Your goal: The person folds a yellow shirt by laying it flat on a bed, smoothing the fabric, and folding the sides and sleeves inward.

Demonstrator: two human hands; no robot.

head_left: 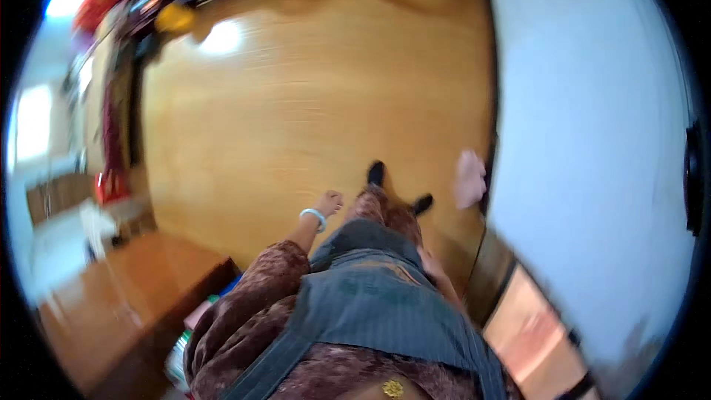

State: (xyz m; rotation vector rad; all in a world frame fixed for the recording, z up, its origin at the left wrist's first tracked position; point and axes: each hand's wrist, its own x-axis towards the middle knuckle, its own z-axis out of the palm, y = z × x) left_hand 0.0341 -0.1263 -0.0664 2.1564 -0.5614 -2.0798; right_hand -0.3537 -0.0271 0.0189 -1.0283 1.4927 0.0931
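Note:
My left hand [331, 202] hangs free over the wooden floor [296, 118], its fingers curled in loosely with nothing seen in them. A pale bangle [315, 218] circles that wrist. At the right side of the grey-blue apron [378, 300], my right hand [431, 265] rests against or close to the cloth, its fingers hidden or blurred. Brown velvety clothing [259, 289] covers my arm and legs. My dark shoes [377, 172] are set apart, one ahead of the other.
A pink cloth-like thing [470, 179] lies on the floor by the white wall [585, 148]. To my left stands a glossy brown wooden cabinet [137, 281], with a red item [111, 187] beyond it. A yellow object [175, 18] sits among blurred clutter at the far left.

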